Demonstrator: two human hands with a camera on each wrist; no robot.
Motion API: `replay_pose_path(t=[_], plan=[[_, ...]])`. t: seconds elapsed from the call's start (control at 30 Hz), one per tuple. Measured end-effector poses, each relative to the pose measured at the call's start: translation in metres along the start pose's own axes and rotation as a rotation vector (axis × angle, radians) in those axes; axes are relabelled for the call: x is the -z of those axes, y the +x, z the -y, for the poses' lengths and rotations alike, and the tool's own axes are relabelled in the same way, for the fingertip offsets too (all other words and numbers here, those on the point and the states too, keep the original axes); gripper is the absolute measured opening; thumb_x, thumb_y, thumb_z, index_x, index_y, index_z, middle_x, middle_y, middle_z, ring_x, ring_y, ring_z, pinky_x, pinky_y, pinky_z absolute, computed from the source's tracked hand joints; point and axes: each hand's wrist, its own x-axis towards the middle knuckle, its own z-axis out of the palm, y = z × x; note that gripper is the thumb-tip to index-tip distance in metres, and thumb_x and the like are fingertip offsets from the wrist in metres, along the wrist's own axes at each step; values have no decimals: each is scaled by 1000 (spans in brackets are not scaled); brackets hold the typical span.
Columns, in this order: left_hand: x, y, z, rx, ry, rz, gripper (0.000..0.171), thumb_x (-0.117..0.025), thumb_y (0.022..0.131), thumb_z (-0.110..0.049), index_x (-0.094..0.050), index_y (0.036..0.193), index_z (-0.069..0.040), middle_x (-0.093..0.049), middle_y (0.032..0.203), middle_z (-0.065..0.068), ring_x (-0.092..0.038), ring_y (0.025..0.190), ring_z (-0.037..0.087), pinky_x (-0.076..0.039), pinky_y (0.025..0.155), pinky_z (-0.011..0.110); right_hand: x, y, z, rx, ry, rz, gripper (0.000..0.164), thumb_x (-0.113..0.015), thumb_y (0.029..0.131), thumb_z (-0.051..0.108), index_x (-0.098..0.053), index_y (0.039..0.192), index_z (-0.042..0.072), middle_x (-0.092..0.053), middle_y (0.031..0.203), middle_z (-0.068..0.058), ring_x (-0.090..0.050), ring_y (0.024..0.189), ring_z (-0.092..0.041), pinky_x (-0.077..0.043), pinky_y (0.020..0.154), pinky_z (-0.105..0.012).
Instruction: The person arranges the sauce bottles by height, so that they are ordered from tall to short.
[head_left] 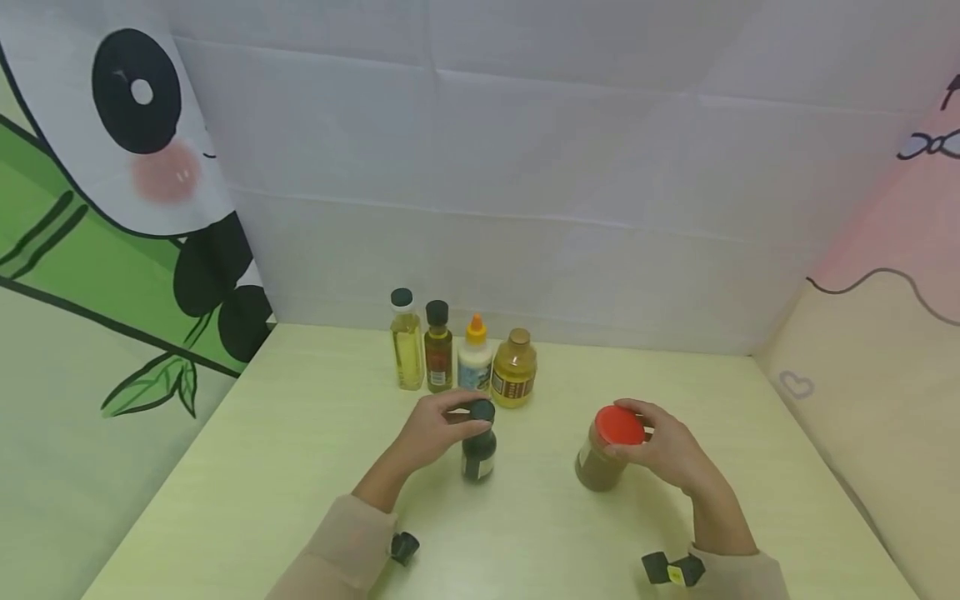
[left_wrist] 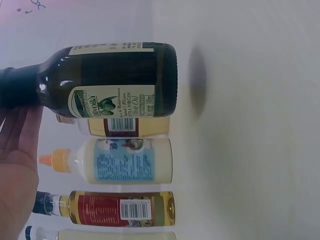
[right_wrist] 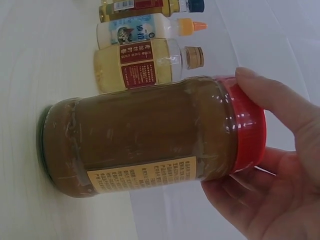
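My left hand (head_left: 435, 429) grips a dark olive oil bottle (head_left: 477, 454) by its black cap, near the middle of the table. In the left wrist view the olive oil bottle (left_wrist: 115, 82) shows a green and white label, and a shadow lies apart from its base, so it hangs above the tabletop. Over to the right, my right hand (head_left: 670, 450) holds a brown jar (head_left: 596, 465) by its red lid (head_left: 620, 425), thumb and fingers on opposite sides. The jar (right_wrist: 145, 130) leans a little; whether its base touches the table, I cannot tell.
Behind the olive oil bottle stand a clear yellow-oil bottle (head_left: 408, 350), a dark-capped bottle with a red label (head_left: 438, 358), a white squeeze bottle with an orange tip (head_left: 475, 362) and a round amber bottle (head_left: 514, 371). A white cloth wall (head_left: 525, 183) rises behind the table (head_left: 300, 467).
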Motion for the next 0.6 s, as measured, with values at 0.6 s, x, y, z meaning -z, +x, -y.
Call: replay_pose_path(t=[0.6], plan=[[-26, 36, -3, -1, 15, -4, 38, -75, 87, -14, -65, 120, 4, -62, 118, 14, -62, 107, 29, -54, 87, 30, -4, 2, -5, -8, -38, -22, 75, -85, 76, 24, -50, 139, 6, -53, 134, -20, -53, 116, -40, -53, 83, -44]])
